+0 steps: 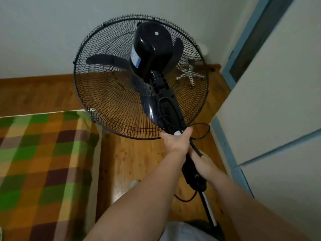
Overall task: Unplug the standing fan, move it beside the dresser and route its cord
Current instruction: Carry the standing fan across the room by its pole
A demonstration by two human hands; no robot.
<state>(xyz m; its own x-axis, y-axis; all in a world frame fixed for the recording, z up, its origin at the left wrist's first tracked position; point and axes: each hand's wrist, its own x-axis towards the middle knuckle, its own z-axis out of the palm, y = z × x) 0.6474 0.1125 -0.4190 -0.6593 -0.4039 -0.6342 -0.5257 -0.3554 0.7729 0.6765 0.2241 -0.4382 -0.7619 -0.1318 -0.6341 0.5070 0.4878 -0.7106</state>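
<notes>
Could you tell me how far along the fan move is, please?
Done: unclear, since no plug or socket shows. In hand: the left hand and right hand grip the fan by its stem, with a loop of cord gathered there. Left: setting it down beside the dresser and routing the cord.

Fan (152,49): housing of glossy black plastic, smooth, showing highlights. Grille (104,94): thin black metal wire, dull sheen. Blades (106,60): dark plastic, matt. Cord (196,148): black, matt, rubbery sheath. Pole (208,208): smooth, part black, part pale; material cannot be told. Floor (139,162): knotty wood, varnished, glossy. Blanket (43,153), near left: checked woven cloth, soft. Wall (52,32), far: painted, matt.
</notes>
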